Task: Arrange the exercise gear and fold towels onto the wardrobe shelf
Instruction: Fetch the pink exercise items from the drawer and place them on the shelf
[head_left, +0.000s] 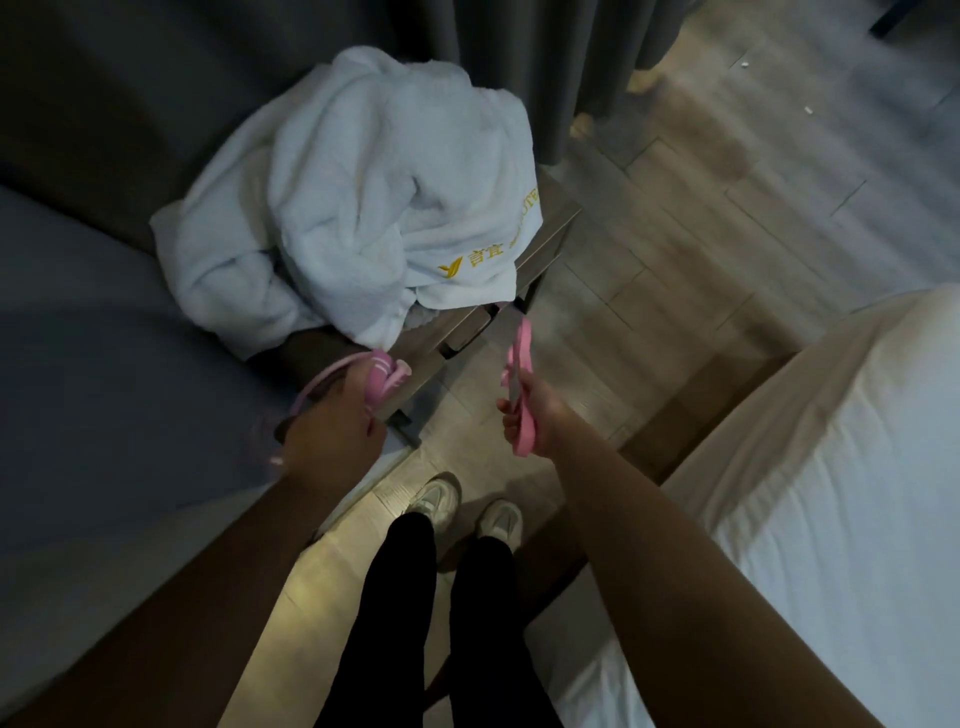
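Pink rope handles (383, 375) in curled fingers of left hand (332, 426), both arms outstretched, right hand (531, 415) fingers curled round pink band (519, 351), towel (363, 197) beyond.

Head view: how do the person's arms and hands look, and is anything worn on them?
Both arms are bare as far as the picture shows. No sleeve appears on the left arm or the right arm. The left hand and the right hand wear no gloves. No watch is visible, and the light is too dim to tell about rings.
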